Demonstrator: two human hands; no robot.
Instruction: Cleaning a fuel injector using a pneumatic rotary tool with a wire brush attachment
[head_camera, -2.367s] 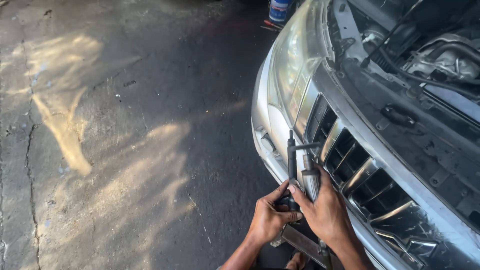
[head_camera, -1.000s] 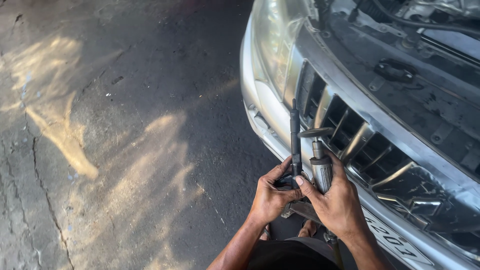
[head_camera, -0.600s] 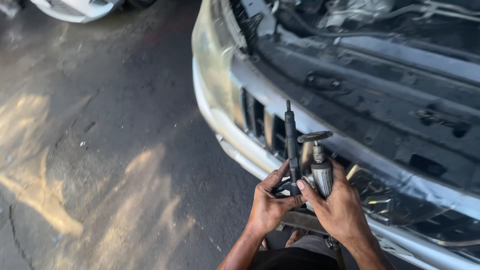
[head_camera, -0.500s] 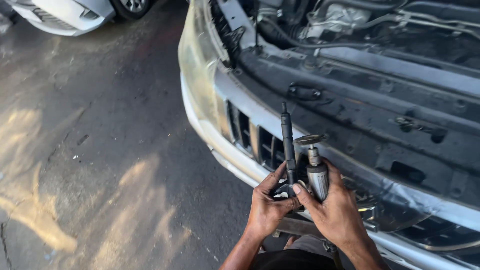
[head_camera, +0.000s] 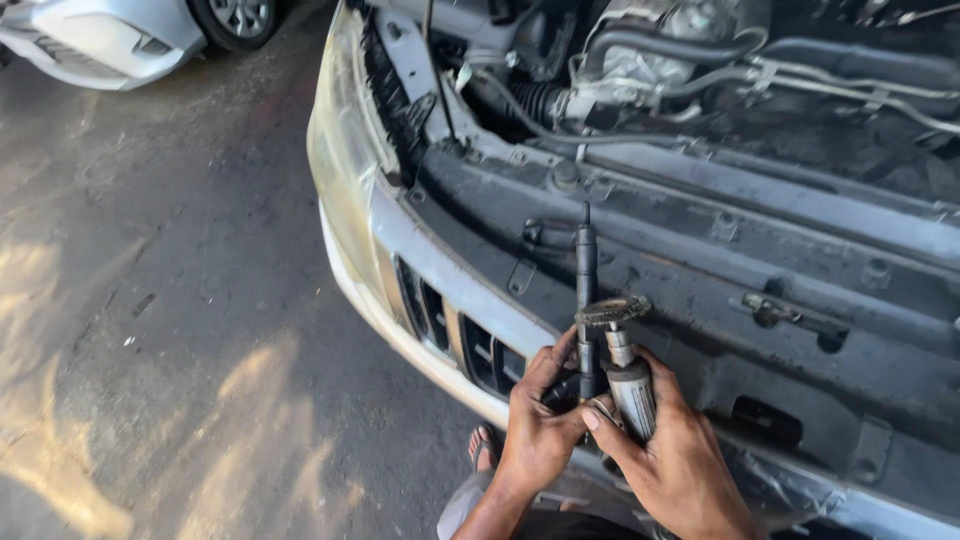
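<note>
Both hands meet low in the frame: left hand (head_camera: 540, 430) closed round one dark injector (head_camera: 586, 290), long axis upright, tip away from the body; right hand (head_camera: 680, 465) gripping one small grinder (head_camera: 630, 385) — wire wheel (head_camera: 612, 311) on top, just beside the rod (touching? can't tell). Beyond — car grille (head_camera: 440, 320), open engine bay (head_camera: 700, 110), and a second car (head_camera: 110, 35) far left.

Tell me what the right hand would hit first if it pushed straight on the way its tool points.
The right hand points its wire-wheel tool up toward the car. Straight on, it would probably first meet the dark front panel behind the grille, though depth is hard to judge.
</note>
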